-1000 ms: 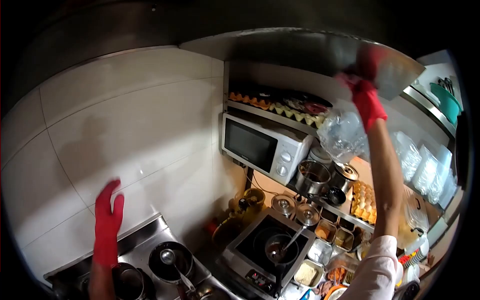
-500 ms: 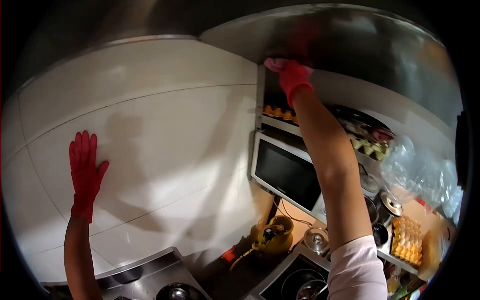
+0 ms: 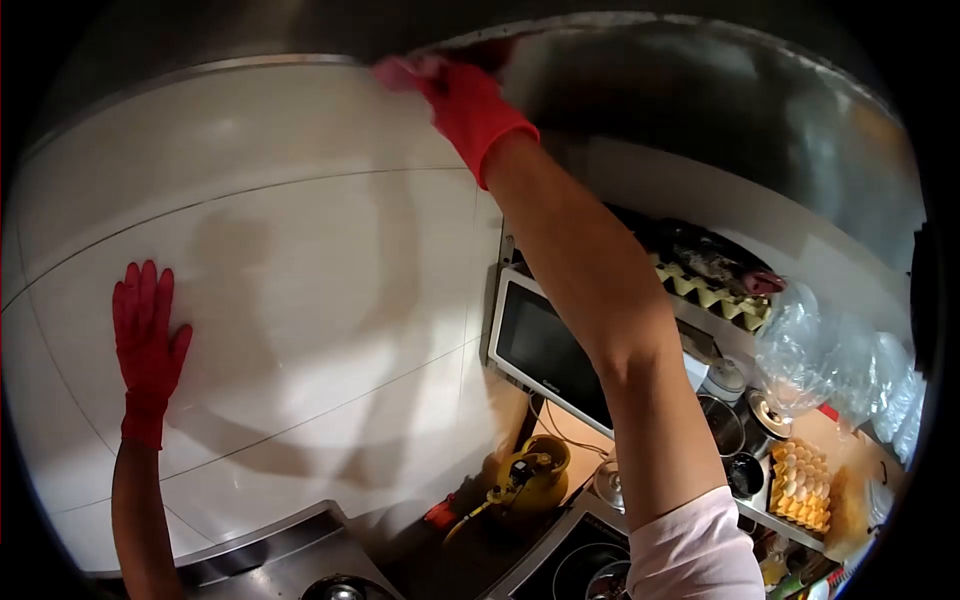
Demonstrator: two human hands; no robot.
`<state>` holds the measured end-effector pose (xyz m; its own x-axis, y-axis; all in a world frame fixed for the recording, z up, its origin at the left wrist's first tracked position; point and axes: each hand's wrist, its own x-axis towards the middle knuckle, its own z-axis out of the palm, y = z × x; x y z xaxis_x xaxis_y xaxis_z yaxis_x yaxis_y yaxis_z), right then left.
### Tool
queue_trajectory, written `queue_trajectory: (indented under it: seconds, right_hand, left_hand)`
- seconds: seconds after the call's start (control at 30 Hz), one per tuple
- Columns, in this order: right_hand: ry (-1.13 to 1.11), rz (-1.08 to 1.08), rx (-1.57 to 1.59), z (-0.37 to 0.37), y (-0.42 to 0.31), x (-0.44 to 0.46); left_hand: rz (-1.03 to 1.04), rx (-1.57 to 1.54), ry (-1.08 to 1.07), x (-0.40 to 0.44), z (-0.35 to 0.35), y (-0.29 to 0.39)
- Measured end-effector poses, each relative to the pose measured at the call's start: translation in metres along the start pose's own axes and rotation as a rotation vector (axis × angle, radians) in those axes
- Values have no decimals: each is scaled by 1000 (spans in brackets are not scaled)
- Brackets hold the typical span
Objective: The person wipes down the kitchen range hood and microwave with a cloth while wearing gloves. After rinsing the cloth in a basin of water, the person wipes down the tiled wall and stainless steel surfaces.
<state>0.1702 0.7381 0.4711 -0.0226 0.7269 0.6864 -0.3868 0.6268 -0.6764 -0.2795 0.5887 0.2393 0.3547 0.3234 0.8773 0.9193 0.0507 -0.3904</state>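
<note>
My left hand (image 3: pixel 147 340), in a red rubber glove, lies flat on the white tiled wall (image 3: pixel 330 280) with its fingers stretched upward. My right hand (image 3: pixel 475 112), gloved the same way, is raised high at the top of the view. Its fingers are closed on a pink cloth (image 3: pixel 402 72), which sits at the corner where the wall meets the dark metal hood (image 3: pixel 720 95). The glove partly covers the cloth, and the fingertips are hard to make out.
Below my right arm stand a microwave (image 3: pixel 552 345) and a yellow gas cylinder (image 3: pixel 545 470) with a hose. Steel stoves (image 3: pixel 270 570) line the bottom. To the right are egg trays (image 3: pixel 800 485), pots and a clear plastic bag (image 3: pixel 800 350).
My right hand has moved left and upward with the pink cloth, from the hood's lower edge to its corner with the wall. My left hand stays flat on the tiles; the view shifts slightly.
</note>
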Motion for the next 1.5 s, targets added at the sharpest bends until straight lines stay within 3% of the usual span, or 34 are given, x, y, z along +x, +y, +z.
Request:
queue_trajectory:
  seconds: [0.03, 0.1, 0.17, 0.2, 0.23, 0.3, 0.5, 0.63, 0.67, 0.7, 0.77, 0.8, 0.9, 0.93, 1.03, 1.13, 1.2, 1.27, 1.37, 1.43, 1.5]
  right_hand:
    - [-32, -13, -195, -8, -7, -12]
    - [-87, -246, -562, -67, -8, -18]
    - [-73, -224, -762, -121, -28, -10]
    - [57, -117, -892, -120, -43, -32]
    - [95, -217, -1037, -137, -50, -29]
    - [155, -213, -1133, -120, -67, -47]
    - [94, -100, -1076, 31, -107, -112]
    - [-38, -412, -1300, 55, -119, -133]
    - [-76, -568, -1271, 33, -122, -138]
    - [-22, -300, -746, 10, -130, -141]
    - [11, -182, -392, -13, -142, -161]
    - [-11, -324, -569, -18, -142, -178]
    - [212, -300, -639, -32, -121, -200]
    - [147, -203, -685, -55, -112, -197]
    - [295, -106, -1212, -168, -37, -144]
    - [348, -175, -1562, -175, 13, -105]
    - [566, -339, -1619, -152, 36, -74]
    - [453, -478, -1292, -128, 41, -47]
    - [289, -497, -1073, -89, 40, -46]
    - [250, -679, -1619, -145, 72, 10]
    - [211, -743, -1599, -185, 122, 44]
  left_hand:
    - [3, -6, 12, -1, -3, -4]
    - [-47, -18, -40, 2, -14, 1]
    - [-49, -45, -18, 0, -11, -2]
    - [-32, -62, 0, 0, -12, -2]
    - [-23, -75, 18, -1, -11, -3]
    - [-18, -85, 49, -2, -12, -6]
    - [-14, -54, 30, -2, -15, -2]
    - [-9, -103, 47, -4, -17, -5]
    - [4, -123, 54, -4, -17, -7]
    - [0, -115, 55, -4, -17, -7]
    - [0, -101, 53, -4, -16, -6]
    - [-14, -97, 43, -3, -15, -5]
    - [-35, -80, 22, -3, -14, -5]
    - [-29, -72, 31, -3, -14, -4]
    - [-31, -41, 25, -5, -11, -2]
    - [-38, 1, -13, -4, -7, -3]
    - [-19, -4, 14, -6, 1, -6]
    - [-6, 30, 18, -7, 6, -5]
    - [-16, 81, 19, -7, 9, -3]
    - [-12, 116, 4, -7, 8, -2]
    - [12, 128, 19, -7, 11, -5]
